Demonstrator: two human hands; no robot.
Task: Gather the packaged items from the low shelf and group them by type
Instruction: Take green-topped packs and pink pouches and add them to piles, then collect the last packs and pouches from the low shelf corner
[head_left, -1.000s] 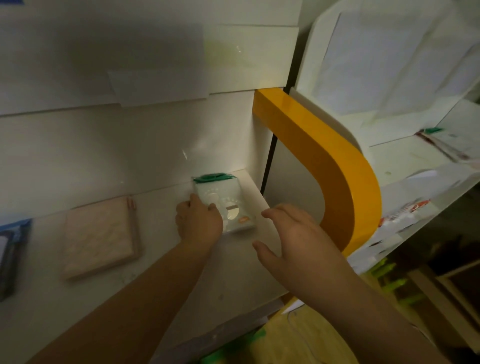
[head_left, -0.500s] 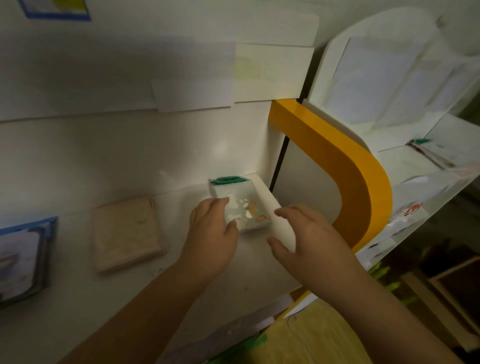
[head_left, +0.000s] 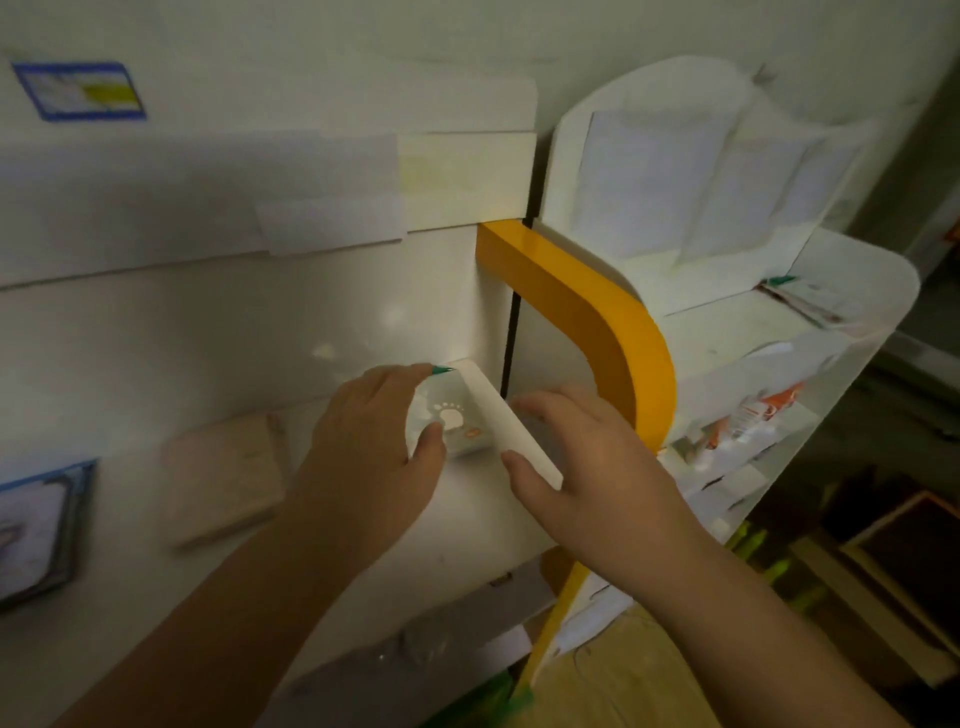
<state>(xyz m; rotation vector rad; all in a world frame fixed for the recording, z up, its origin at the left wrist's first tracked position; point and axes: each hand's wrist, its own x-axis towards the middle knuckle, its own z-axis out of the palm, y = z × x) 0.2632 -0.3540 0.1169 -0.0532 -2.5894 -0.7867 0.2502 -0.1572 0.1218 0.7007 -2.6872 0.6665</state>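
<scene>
Head view. Item: clear packet (head_left: 460, 423), green-topped, on white shelf (head_left: 467, 509) at far right corner; long axis runs front to back, green end toward the wall. Left hand (head_left: 376, 447) fingers grasp it. Right hand (head_left: 582, 467) hovers beside, fingers relaxed, holding nothing.

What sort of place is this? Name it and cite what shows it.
Probably a storage corner indoors: a white shelf holding a small packet, papers taped on the wall, and a white rack stuffed with more packets.
</scene>
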